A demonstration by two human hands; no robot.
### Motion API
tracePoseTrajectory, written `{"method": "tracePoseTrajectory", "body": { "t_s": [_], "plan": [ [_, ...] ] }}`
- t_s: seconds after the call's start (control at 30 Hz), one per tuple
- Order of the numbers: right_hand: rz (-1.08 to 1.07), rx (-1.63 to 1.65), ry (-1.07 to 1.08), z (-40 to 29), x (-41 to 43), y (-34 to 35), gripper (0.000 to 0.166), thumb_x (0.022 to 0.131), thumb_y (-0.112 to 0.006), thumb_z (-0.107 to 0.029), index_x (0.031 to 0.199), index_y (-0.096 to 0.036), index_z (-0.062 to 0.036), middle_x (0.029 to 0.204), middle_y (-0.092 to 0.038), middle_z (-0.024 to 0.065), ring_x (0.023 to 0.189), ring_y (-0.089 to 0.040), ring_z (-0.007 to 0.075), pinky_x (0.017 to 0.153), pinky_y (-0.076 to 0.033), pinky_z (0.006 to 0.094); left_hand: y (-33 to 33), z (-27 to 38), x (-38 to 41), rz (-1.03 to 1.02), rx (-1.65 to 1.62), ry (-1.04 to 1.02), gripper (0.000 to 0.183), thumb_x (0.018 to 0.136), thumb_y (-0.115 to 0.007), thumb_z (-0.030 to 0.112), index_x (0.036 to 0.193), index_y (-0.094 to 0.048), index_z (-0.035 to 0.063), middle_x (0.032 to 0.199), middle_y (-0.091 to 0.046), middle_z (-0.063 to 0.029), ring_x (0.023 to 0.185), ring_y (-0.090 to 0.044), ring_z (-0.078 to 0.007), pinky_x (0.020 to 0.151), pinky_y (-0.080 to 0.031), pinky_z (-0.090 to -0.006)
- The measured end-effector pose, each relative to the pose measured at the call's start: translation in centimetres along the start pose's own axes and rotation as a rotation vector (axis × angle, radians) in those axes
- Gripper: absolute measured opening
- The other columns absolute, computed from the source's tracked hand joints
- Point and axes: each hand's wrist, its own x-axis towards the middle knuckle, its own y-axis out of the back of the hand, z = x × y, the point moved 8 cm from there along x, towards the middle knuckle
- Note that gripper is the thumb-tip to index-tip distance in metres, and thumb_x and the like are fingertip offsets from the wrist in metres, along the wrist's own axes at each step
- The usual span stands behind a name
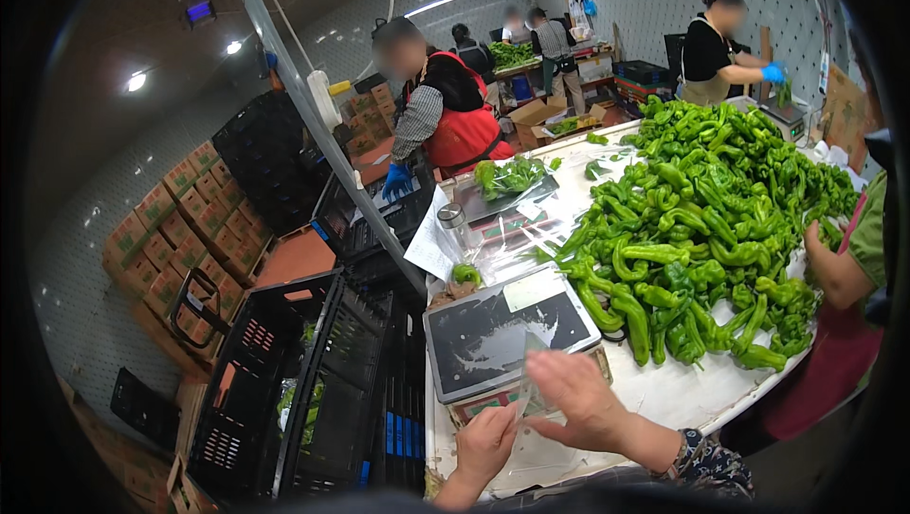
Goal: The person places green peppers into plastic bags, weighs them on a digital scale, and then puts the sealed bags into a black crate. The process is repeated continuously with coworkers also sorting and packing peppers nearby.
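Observation:
My left hand (485, 446) pinches a clear plastic bag (527, 394) between thumb and fingers, at the near edge of the table. Slightly blurred, my right hand (577, 400) is held flat against or just beside the bag, its thumb apart from its fingers. Just beyond both hands stands a digital weighing scale (469, 350) with a dark, wet-looking plate and a pale label on it. A large heap of green peppers (682, 251) covers the right side of the white table (643, 400).
A second scale (490, 204) carries bagged peppers (508, 176), near a glass jar (452, 217) and a written sheet (430, 240). Black crates (242, 400) stand left, beside a metal post (334, 144). A co-worker in red (462, 116) leans over a crate; another's hand (828, 265) is at right.

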Motion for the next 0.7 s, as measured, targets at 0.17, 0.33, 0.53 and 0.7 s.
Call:
{"method": "tracePoseTrajectory", "body": {
  "t_s": [0.17, 0.33, 0.53, 0.7],
  "plan": [
    [0.231, 0.01, 0.238, -3.9, -0.2, 3.9, 0.051, 0.07, -0.068, -0.018, 0.116, -0.051, -0.0058, 0.117, -0.053, 0.0093, 0.102, -0.052, 0.022, 0.087, -0.038, 0.0348, -0.9, -0.1, -0.3, -0.035, -0.085, 0.03, 0.03, 0.076, -0.06, 0.007, 0.105, -0.062, 0.0127, 0.076, -0.057, -0.0053, 0.062, -0.058, -0.0197, 0.052, -0.046, -0.0294],
    [0.075, 0.188, 0.278, -4.1, -1.9, -1.0, 0.04, 0.07, -0.067, -0.016, 0.109, -0.058, -0.012, 0.102, -0.059, 0.0031, 0.092, -0.056, 0.0179, 0.078, -0.041, 0.0287, -2.2, -0.7, -1.2, -0.116, -0.144, 0.051, 0.029, 0.078, -0.057, 0.016, 0.106, -0.062, 0.0148, 0.078, -0.056, -0.0049, 0.061, -0.057, -0.0186, 0.052, -0.045, -0.0292],
    [-0.018, 0.223, 0.218, -2.8, -2.6, -3.3, 0.05, 0.071, -0.068, -0.018, 0.117, -0.052, -0.0082, 0.107, -0.059, 0.0049, 0.097, -0.057, 0.0195, 0.082, -0.042, 0.0304, -1.8, 1.7, 0.7, -0.038, -0.273, -0.245, 0.031, 0.075, -0.061, 0.017, 0.106, -0.062, 0.0141, 0.072, -0.055, -0.0051, 0.058, -0.056, -0.0182, 0.051, -0.044, -0.0297],
    [0.047, 0.268, 0.044, -1.1, -2.5, -2.3, 0.05, 0.07, -0.068, -0.016, 0.117, -0.052, -0.0059, 0.109, -0.059, 0.0083, 0.099, -0.057, 0.0228, 0.082, -0.044, 0.032, -4.2, -2.2, -1.2, -0.171, -0.266, 0.109, 0.027, 0.08, -0.062, 0.026, 0.103, -0.063, 0.0135, 0.092, -0.059, -0.0144, 0.078, -0.06, -0.0243, 0.066, -0.048, -0.0347]
  ]
}}
